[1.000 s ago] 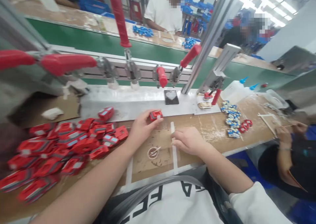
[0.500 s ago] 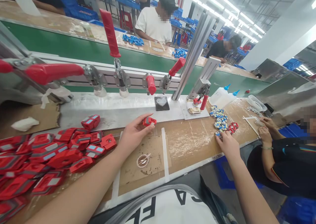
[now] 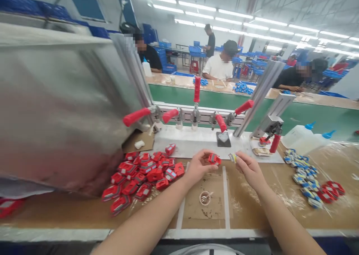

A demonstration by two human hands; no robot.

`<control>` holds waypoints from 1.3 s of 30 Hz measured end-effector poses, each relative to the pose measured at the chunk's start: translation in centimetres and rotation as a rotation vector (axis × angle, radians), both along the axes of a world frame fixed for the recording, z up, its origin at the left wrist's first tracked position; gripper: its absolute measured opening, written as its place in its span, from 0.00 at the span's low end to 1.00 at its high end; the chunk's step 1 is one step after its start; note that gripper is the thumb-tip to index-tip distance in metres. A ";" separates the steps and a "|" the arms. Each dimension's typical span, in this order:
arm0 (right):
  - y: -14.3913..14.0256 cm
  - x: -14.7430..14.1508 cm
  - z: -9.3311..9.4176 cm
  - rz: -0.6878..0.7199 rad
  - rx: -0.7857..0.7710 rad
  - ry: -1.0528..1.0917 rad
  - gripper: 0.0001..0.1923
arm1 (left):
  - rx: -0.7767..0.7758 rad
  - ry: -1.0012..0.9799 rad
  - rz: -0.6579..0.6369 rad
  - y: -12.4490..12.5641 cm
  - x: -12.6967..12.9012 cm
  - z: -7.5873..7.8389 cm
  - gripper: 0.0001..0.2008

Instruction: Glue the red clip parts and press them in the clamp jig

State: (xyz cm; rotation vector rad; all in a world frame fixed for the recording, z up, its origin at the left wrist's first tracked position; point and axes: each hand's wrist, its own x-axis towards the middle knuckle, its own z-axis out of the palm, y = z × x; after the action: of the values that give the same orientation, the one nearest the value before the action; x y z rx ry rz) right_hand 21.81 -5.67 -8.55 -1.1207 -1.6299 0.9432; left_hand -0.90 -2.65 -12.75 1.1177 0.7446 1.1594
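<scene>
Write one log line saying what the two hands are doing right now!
left hand: holds red part | right hand: pinches small blue-white piece | pile of red parts: left on bench | glue cup: below hands

I am looking into a factory assembly hall. A green conveyor belt (image 3: 252, 105) divides rows of workbenches under strip lights (image 3: 196, 6). Red toggle clamps (image 3: 196, 97) line my bench (image 3: 252, 206).

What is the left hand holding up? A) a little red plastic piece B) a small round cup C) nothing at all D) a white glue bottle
A: the left hand pinches a little red plastic piece at its fingertips, above the cardboard-covered bench.
</scene>
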 end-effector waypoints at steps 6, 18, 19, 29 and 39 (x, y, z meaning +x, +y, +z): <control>1.3 -2.2 1.0 0.070 0.233 -0.242 0.15 | -0.001 -0.040 0.013 0.1 -0.4 0.4 0.29; 0.9 -1.8 0.8 0.086 0.393 -0.355 0.15 | -0.229 -0.202 -0.275 0.0 -0.5 0.3 0.35; 0.8 -1.9 0.8 0.088 0.404 -0.357 0.15 | -0.253 -0.218 -0.291 0.0 -0.6 0.3 0.35; 0.5 -2.2 0.9 0.110 0.558 -0.417 0.17 | -0.343 -0.226 -0.354 0.1 -0.9 0.4 0.32; 2.8 -0.9 1.9 0.359 0.969 -0.769 0.19 | -0.441 -0.101 -0.486 0.0 -0.8 0.2 0.31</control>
State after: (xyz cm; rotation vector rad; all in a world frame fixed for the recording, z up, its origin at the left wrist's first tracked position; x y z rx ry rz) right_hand 20.89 -2.89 -6.64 -0.4952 -2.5379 -0.2132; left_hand -1.69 -2.63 -12.58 0.7982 0.5692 0.5965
